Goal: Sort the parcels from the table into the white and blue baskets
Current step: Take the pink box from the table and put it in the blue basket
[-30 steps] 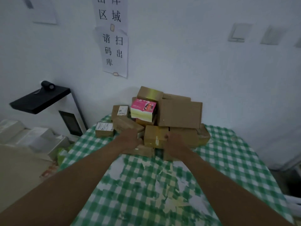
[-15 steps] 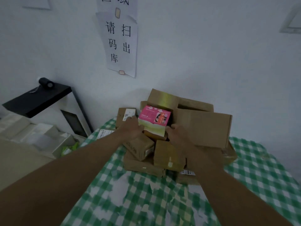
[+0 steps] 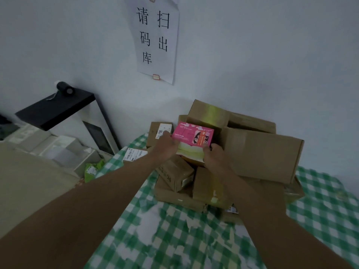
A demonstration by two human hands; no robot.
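Note:
A pink and pale-yellow parcel [image 3: 192, 137] lies on top of a heap of brown cardboard parcels [image 3: 260, 152] against the wall. My left hand [image 3: 165, 145] grips its left end and my right hand [image 3: 214, 157] grips its right front corner. Smaller brown boxes [image 3: 174, 174] lie under my wrists on the green-checked table [image 3: 174, 239]. No white or blue basket is in view.
A flat box with a white label [image 3: 162, 130] stands behind my left hand, another labelled parcel [image 3: 134, 154] at the table's left edge. Left of the table stand a black-topped white cabinet [image 3: 64, 111], white boxes [image 3: 64, 150] and a green packet [image 3: 93, 168].
Both hands rose from the low brown boxes at the heap's front to the pink parcel on top and took hold of it. The view moved closer to the heap.

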